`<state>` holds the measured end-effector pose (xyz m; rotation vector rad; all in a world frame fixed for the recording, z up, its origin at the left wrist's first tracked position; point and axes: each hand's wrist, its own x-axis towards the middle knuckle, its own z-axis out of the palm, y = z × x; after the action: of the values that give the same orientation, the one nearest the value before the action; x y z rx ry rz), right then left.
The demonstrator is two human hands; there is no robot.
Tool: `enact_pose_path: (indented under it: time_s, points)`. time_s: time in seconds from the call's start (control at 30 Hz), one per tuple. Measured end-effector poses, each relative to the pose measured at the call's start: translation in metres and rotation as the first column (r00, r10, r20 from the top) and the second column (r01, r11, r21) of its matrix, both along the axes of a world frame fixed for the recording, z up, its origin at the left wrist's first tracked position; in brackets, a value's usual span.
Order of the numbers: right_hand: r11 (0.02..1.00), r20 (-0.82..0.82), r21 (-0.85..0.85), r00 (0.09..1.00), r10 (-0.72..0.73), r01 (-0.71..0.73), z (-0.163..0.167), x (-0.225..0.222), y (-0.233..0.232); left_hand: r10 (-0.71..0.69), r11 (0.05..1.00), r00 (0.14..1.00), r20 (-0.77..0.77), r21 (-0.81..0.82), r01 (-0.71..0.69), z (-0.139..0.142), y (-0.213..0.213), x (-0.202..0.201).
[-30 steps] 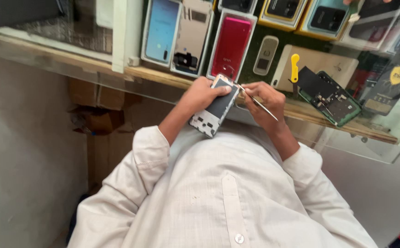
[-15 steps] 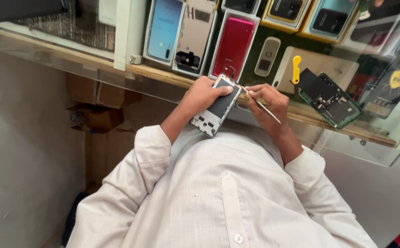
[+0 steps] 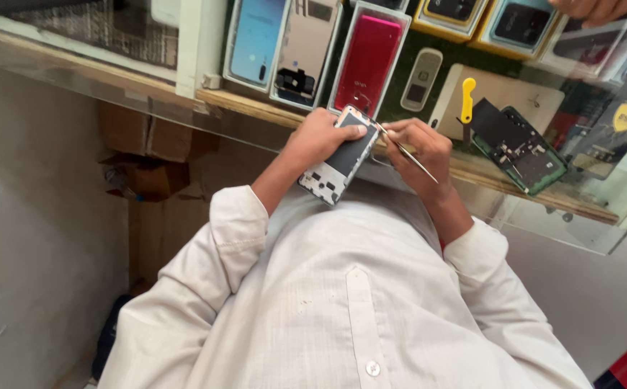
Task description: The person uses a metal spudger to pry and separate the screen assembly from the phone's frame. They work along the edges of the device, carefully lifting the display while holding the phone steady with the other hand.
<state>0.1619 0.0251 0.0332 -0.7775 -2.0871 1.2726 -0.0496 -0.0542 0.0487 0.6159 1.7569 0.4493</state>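
An opened white-framed phone body with a dark battery panel (image 3: 336, 160) is being clasped firmly in the left hand (image 3: 320, 139), just above the white shirt. A thin metal pair of tweezers (image 3: 407, 153) is being pinched in the right hand (image 3: 420, 148), its tip being worked at the phone's upper edge; steady, fine pressure is probably being called for next. Beyond, a yellow-handled tool (image 3: 467, 98) and a green-edged back cover (image 3: 519, 149) are lying on the glass counter (image 3: 256, 108).

A wooden-edged glass surface (image 3: 270, 108) carries a red phone back cover (image 3: 368, 61), a yellow-handled tool (image 3: 467, 97) and a green opened phone (image 3: 519, 150).
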Motion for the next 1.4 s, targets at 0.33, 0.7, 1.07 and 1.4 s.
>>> enact_pose_path:
  time_s: [0.33,0.7,1.07,1.4]
  points:
    - [0.999,-0.034,0.052,0.999,0.019,-0.017,0.0,-0.006,0.003,-0.006,0.997,1.0,-0.024,0.079,0.008,-0.004,0.001,0.0]
    - [0.999,-0.042,0.043,0.999,0.025,-0.023,0.001,-0.009,0.003,-0.017,0.991,1.0,-0.011,0.133,0.019,-0.01,0.001,-0.001]
    - [0.999,-0.029,0.044,1.0,-0.003,0.004,0.003,-0.014,0.001,-0.017,0.999,1.0,-0.012,0.046,0.017,-0.012,0.001,-0.001]
    - [0.997,-0.056,0.076,0.998,0.001,0.003,0.002,-0.014,0.001,0.007,0.996,1.0,0.013,0.084,-0.008,-0.012,0.001,-0.001]
